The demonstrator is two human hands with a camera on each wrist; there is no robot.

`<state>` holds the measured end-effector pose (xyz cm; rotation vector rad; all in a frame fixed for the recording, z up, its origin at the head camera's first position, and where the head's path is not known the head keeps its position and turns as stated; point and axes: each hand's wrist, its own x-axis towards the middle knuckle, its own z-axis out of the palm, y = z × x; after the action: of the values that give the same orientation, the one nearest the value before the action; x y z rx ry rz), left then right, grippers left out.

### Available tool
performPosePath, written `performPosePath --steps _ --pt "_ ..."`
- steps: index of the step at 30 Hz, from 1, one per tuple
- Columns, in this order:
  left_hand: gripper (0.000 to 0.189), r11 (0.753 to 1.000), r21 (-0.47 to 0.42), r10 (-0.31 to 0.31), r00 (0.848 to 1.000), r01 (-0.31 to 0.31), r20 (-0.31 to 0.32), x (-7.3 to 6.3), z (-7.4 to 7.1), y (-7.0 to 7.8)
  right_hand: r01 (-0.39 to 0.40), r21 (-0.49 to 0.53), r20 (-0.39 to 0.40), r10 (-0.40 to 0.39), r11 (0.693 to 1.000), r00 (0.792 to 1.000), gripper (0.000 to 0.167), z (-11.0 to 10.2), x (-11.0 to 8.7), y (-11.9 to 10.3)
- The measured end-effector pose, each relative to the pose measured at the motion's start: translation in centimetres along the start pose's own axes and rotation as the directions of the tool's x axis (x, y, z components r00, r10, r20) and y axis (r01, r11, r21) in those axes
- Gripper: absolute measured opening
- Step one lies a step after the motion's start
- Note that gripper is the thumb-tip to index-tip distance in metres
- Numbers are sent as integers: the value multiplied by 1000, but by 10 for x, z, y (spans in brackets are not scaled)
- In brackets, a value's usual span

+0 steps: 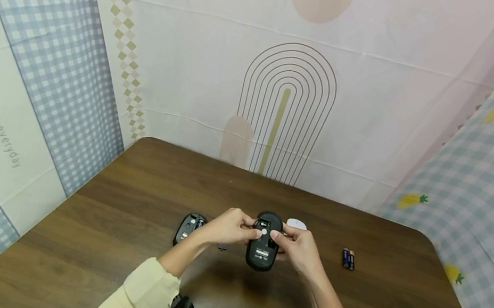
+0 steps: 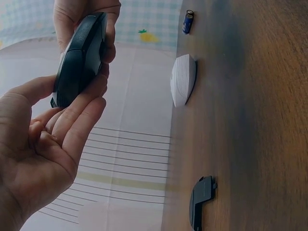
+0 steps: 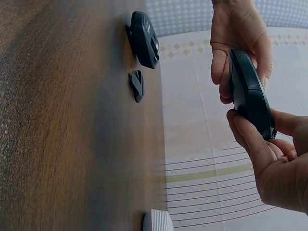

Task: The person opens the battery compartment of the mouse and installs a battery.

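Both hands hold a black computer mouse (image 1: pixel 261 256) above the table, its underside turned up with the battery bay uncovered. My left hand (image 1: pixel 231 227) pinches its left side between thumb and fingers. On the opposite side, my right hand (image 1: pixel 301 249) grips it, thumb over the underside by the bay. The side views show the mouse (image 2: pixel 79 60) from its edge, with fingers curled beneath it. Below on the table lies a loose black battery cover (image 2: pixel 199 199), mostly hidden behind the left hand in the head view.
A second dark mouse (image 1: pixel 189 227) lies upside down on the left, its bay uncovered. Behind the right hand sits a white mouse (image 1: pixel 296 224). Two batteries (image 1: pixel 349 259) lie side by side farther right. Patterned cloth (image 1: pixel 194 59) hangs behind the wooden table (image 1: pixel 165 179).
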<state>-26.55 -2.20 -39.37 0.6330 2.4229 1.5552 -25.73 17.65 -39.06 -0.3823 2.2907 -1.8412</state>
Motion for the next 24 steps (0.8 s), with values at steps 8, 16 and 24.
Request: performPosePath --steps 8,16,24 --pt "22 1000 -10 -9 1000 9 2 -1 1 0 -17 2 -24 17 1000 1000 39 0 1 0" --pt "22 1000 -16 -10 1000 10 4 -3 2 0 -58 -12 -39 57 998 998 33 1 2 0" --pt "21 1000 -13 -12 1000 12 -2 -3 4 -1 -61 -24 -49 59 998 997 30 1 1 0"
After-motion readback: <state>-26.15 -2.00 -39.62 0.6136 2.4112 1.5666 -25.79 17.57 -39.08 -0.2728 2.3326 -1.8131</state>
